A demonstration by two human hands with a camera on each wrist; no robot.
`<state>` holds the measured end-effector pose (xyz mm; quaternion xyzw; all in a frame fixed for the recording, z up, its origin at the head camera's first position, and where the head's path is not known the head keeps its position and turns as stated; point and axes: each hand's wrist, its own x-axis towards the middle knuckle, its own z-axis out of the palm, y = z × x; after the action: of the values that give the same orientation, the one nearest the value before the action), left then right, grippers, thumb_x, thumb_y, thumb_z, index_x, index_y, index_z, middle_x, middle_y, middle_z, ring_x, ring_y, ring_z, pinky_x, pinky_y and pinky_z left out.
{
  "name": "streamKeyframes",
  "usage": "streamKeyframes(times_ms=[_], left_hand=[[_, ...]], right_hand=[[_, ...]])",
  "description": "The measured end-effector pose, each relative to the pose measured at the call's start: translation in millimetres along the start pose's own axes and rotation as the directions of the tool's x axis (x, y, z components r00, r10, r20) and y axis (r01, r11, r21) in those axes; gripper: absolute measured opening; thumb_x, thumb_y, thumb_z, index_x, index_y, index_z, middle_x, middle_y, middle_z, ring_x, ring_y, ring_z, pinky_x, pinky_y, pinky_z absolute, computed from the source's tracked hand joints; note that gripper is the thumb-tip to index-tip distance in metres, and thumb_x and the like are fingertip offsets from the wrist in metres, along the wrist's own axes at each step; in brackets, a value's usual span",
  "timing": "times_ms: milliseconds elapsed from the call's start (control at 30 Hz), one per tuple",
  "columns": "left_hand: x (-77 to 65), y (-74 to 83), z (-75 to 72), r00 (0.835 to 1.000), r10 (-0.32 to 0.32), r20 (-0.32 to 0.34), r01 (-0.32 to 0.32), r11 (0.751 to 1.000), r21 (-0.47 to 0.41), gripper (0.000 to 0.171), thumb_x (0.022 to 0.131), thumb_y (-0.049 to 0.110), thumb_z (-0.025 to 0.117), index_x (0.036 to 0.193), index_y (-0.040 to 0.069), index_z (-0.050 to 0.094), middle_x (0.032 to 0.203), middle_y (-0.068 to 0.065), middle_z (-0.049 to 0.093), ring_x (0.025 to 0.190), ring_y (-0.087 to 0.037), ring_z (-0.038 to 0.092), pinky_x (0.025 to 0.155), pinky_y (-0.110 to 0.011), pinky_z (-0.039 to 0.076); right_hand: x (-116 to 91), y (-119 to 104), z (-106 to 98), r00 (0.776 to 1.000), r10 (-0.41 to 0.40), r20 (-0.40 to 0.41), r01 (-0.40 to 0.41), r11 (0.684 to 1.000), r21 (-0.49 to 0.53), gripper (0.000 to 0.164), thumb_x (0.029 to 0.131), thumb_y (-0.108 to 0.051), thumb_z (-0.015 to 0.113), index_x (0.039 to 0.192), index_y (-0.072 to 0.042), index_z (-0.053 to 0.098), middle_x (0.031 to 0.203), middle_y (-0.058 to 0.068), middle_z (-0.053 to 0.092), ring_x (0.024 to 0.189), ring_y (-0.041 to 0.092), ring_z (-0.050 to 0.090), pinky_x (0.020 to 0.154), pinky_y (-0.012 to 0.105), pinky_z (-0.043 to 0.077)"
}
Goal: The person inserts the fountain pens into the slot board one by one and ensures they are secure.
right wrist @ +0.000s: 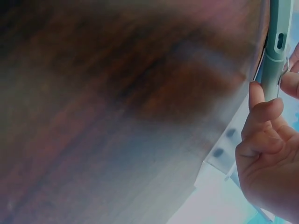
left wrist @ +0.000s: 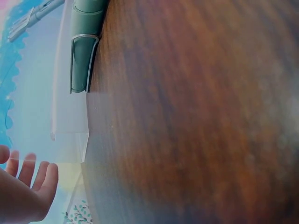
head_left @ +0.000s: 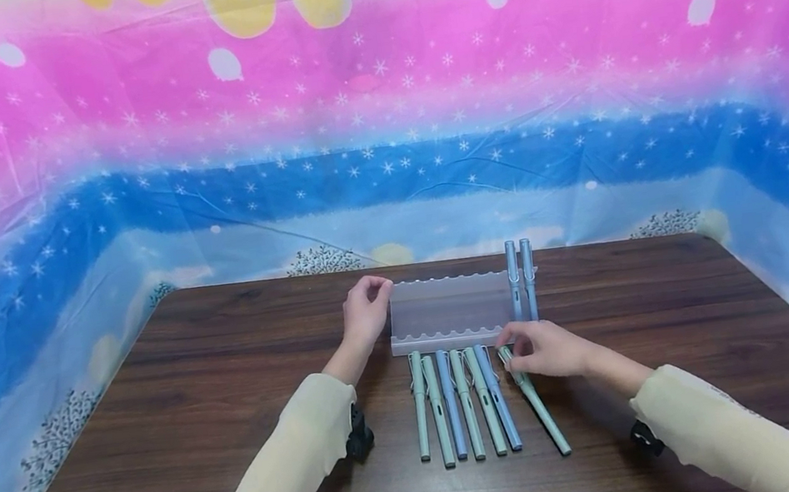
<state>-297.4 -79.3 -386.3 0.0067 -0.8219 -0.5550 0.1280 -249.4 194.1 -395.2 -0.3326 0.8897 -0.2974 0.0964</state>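
A clear plastic pen rack [head_left: 448, 304] with scalloped edges leans back on the table. My left hand [head_left: 367, 310] pinches its upper left corner between thumb and fingers. Near the rack's front right corner, my right hand [head_left: 549, 349] grips a green pen [head_left: 546, 418] by its capped end. The pen slants toward me; the right wrist view shows thumb and fingers around its cap [right wrist: 272, 77]. Two light blue pens [head_left: 512, 267] stand side by side in the rack's right end. Several green pens [head_left: 421, 410] and two blue pens [head_left: 451, 406] lie in a row before it.
The dark wooden table [head_left: 244, 359] extends to both sides of the rack. Behind it hangs a pink and blue patterned cloth [head_left: 384, 172], wrapping around the left and right sides. Dark wrist cameras [head_left: 358, 434] sit at both cream sleeves [head_left: 282, 472].
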Motion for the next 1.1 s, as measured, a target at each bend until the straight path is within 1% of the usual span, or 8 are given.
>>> streamKeyframes(times_ms=[133,200,333,467,700,933,1033,1100], left_hand=[[-0.5,0.2,-0.1,1.0,0.0,0.003,0.0,1.0,-0.002,0.018,0.089,0.018,0.052,0.096,0.003,0.059,0.093,-0.01,0.059,0.089,-0.022,0.053,0.077,-0.035,0.043],[-0.4,0.2,-0.1,1.0,-0.001,0.002,0.001,1.0,-0.003,0.018,0.089,0.018,0.053,0.096,0.003,0.059,0.093,-0.01,0.059,0.088,-0.022,0.053,0.077,-0.034,0.043],[-0.3,-0.2,0.0,1.0,0.001,0.005,-0.001,1.0,-0.004,0.018,0.089,0.018,0.052,0.096,0.003,0.058,0.093,-0.01,0.059,0.088,-0.022,0.053,0.077,-0.035,0.043],[0.0,-0.4,0.0,1.0,-0.002,0.006,0.002,1.0,-0.011,0.018,0.089,0.018,0.052,0.096,0.003,0.058,0.094,-0.01,0.059,0.089,-0.022,0.053,0.077,-0.034,0.043],[0.0,-0.1,0.0,1.0,-0.004,0.005,0.004,1.0,-0.016,0.018,0.089,0.018,0.052,0.097,0.002,0.058,0.094,-0.01,0.058,0.089,-0.023,0.053,0.078,-0.034,0.043],[-0.1,-0.2,0.2,1.0,-0.004,0.005,0.004,1.0,-0.009,0.019,0.089,0.019,0.052,0.097,0.002,0.058,0.093,-0.01,0.059,0.087,-0.023,0.053,0.077,-0.034,0.043],[0.3,0.0,0.1,1.0,-0.01,0.003,0.01,1.0,-0.008,0.019,0.089,0.019,0.052,0.097,0.003,0.058,0.092,-0.01,0.058,0.086,-0.022,0.053,0.076,-0.034,0.043],[0.5,0.0,0.2,1.0,-0.012,0.003,0.012,1.0,-0.009,0.019,0.089,0.019,0.052,0.097,0.003,0.058,0.092,-0.01,0.058,0.086,-0.022,0.053,0.077,-0.033,0.043]], right_hand=[[1,-1,-2,1.0,0.024,0.011,-0.025,0.997,0.077,0.024,0.084,-0.013,0.058,0.107,-0.006,0.053,0.072,-0.002,0.055,0.051,0.01,0.043,0.048,0.027,0.04],[1,-1,-3,0.999,0.035,0.022,-0.037,0.99,0.138,0.025,0.085,-0.011,0.057,0.108,-0.005,0.052,0.073,0.0,0.055,0.049,0.012,0.044,0.046,0.028,0.041],[2,-1,-5,0.998,0.049,0.03,-0.056,0.963,0.262,0.026,0.085,-0.008,0.055,0.11,-0.002,0.05,0.076,0.006,0.056,0.047,0.013,0.042,0.045,0.03,0.042],[3,-1,-8,0.998,0.064,0.025,-0.069,0.939,0.336,0.026,0.086,-0.008,0.054,0.11,0.0,0.049,0.076,0.009,0.056,0.046,0.013,0.04,0.043,0.031,0.041],[4,-2,-13,0.996,0.088,0.007,-0.085,0.928,0.364,0.025,0.087,-0.007,0.05,0.111,0.0,0.048,0.078,0.008,0.057,0.048,0.013,0.041,0.044,0.03,0.041],[6,-3,-21,0.995,0.094,-0.045,-0.072,0.932,0.356,0.026,0.086,-0.007,0.052,0.11,0.001,0.048,0.075,0.01,0.057,0.047,0.014,0.038,0.044,0.03,0.038],[7,-3,-26,0.994,0.097,-0.056,-0.071,0.935,0.347,0.027,0.087,-0.009,0.052,0.112,0.001,0.048,0.075,0.009,0.058,0.047,0.014,0.038,0.045,0.032,0.039],[5,-11,-30,0.992,0.109,-0.059,-0.082,0.933,0.35,0.026,0.087,-0.008,0.052,0.111,0.001,0.048,0.076,0.01,0.058,0.048,0.015,0.039,0.047,0.036,0.04]])
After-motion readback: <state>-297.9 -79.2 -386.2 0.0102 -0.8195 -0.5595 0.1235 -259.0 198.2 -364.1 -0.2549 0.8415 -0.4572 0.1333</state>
